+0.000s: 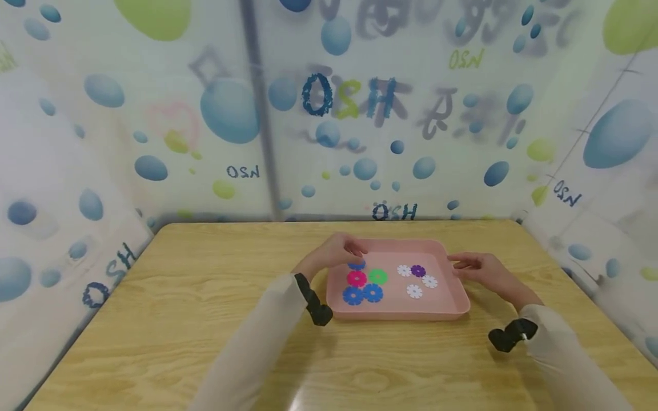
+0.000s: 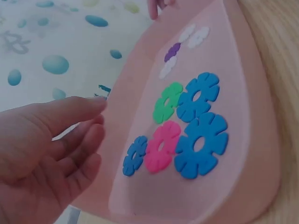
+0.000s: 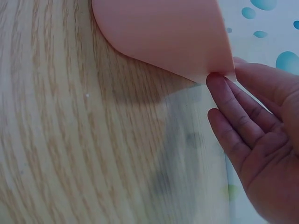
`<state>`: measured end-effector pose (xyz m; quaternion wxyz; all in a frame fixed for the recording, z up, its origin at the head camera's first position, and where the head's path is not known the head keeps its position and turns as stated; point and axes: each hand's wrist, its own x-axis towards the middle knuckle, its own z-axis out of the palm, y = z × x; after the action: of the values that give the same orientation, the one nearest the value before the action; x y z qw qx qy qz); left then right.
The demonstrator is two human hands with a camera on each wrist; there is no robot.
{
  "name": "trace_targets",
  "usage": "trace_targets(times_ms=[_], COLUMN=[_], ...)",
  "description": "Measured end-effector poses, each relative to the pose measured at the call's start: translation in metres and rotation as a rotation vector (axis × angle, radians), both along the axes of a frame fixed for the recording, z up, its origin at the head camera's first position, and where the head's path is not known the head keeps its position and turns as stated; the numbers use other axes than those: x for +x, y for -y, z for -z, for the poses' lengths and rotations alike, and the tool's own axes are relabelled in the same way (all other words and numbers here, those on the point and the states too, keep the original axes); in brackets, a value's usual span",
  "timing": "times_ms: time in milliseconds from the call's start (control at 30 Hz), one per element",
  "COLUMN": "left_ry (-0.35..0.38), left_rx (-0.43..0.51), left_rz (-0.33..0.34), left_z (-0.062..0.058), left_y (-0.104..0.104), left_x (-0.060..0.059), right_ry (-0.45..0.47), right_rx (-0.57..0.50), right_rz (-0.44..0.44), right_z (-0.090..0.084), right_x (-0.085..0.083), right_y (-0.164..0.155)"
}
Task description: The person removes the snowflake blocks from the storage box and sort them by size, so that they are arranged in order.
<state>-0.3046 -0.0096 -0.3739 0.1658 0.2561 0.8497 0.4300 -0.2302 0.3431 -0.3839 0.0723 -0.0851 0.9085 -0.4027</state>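
A pink tray (image 1: 390, 308) stands on the table with flat, notched plastic flower discs in it. On its left side lie several blue discs (image 2: 212, 158), a pink disc (image 2: 154, 156) and a green disc (image 2: 174, 95); white discs (image 1: 411, 295) and a purple disc (image 1: 414, 274) lie farther right. My left hand (image 1: 336, 251) is over the tray's left back corner, fingers loosely bent with nothing in them, partly covering one blue disc in the head view. At the right side, my right hand (image 3: 261, 126) pinches the tray's rim, thumb over the edge and fingertips against the outer wall.
The wooden table (image 1: 205, 268) extends around the tray on all sides. Behind it hangs a white curtain (image 1: 319, 154) printed with blue and green drops, with more of it at both sides. Each wrist wears a black strap mount, the left strap (image 1: 312, 299) close to the tray's left edge.
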Motion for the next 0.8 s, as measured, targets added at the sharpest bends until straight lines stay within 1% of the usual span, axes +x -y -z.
trace_targets(times_ms=[100, 200, 267, 333, 433, 533, 600, 733, 800], left_ry=[0.035, 0.083, 0.098, 0.082, 0.032, 0.003, 0.014, 0.050, 0.053], left_rx=[-0.111, -0.241, -0.314, -0.376, -0.442, -0.470, -0.463, -0.440, -0.434], left_rz=[0.046, 0.063, 0.070, 0.081, 0.088, 0.095, 0.092, 0.057, 0.051], left_z=[-0.001, -0.003, -0.004, -0.006, -0.008, -0.009, -0.008, -0.006, -0.006], left_y=[-0.004, -0.006, -0.008, -0.011, -0.014, -0.016, -0.016, -0.015, -0.015], left_x=[-0.005, -0.007, -0.007, -0.006, -0.003, 0.000, 0.002, 0.008, 0.010], right_ry=[0.004, 0.011, 0.014, 0.012, 0.008, 0.011, 0.014, 0.017, 0.017], right_rx=[-0.011, -0.028, -0.039, -0.044, -0.051, -0.058, -0.061, -0.068, -0.069], right_rz=[-0.003, -0.003, -0.002, -0.002, -0.006, 0.000, 0.000, -0.003, -0.003], right_z=[0.001, 0.002, 0.003, 0.003, 0.002, 0.002, 0.002, 0.004, 0.004], right_x=[-0.002, -0.003, -0.003, -0.003, -0.003, -0.003, -0.003, -0.004, -0.004], right_y=[-0.001, -0.002, -0.003, -0.004, -0.003, -0.003, -0.003, -0.003, -0.004])
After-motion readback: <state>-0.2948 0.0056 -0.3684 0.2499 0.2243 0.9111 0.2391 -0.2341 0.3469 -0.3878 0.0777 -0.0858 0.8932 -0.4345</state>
